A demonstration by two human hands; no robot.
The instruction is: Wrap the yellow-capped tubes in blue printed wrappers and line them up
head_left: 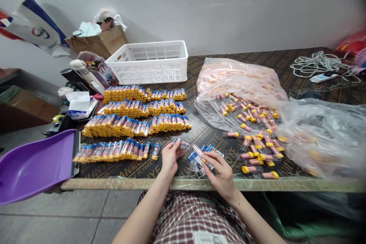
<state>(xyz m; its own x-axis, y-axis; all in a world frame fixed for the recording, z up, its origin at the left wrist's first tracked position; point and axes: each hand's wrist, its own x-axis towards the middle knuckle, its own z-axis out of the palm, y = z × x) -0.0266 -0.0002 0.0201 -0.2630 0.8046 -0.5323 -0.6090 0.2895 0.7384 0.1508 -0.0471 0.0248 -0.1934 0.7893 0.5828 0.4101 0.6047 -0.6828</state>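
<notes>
My left hand [170, 160] pinches a small clear plastic sleeve [184, 145] with blue print. A little to its right, my right hand [220, 171] holds a clear tube [198, 151] with pink contents by its yellow cap end. The tube and the sleeve are apart. Beneath the tube lies a loose pile of flat blue-and-clear sleeves [195, 166], partly hidden by my right fingers. One sleeved tube [156, 151] stands left of my left hand, at the end of a front row of sleeved tubes [114, 149]. Unsleeved yellow-capped tubes [257, 148] are scattered to my right.
More rows of sleeved tubes [137, 125] lie behind the front one. A white plastic basket [151, 68] is at the back. Plastic bags [240, 76] of tubes occupy the right side. A purple dustpan [42, 167] sits at the left edge, a coiled white cord [311, 65] far right.
</notes>
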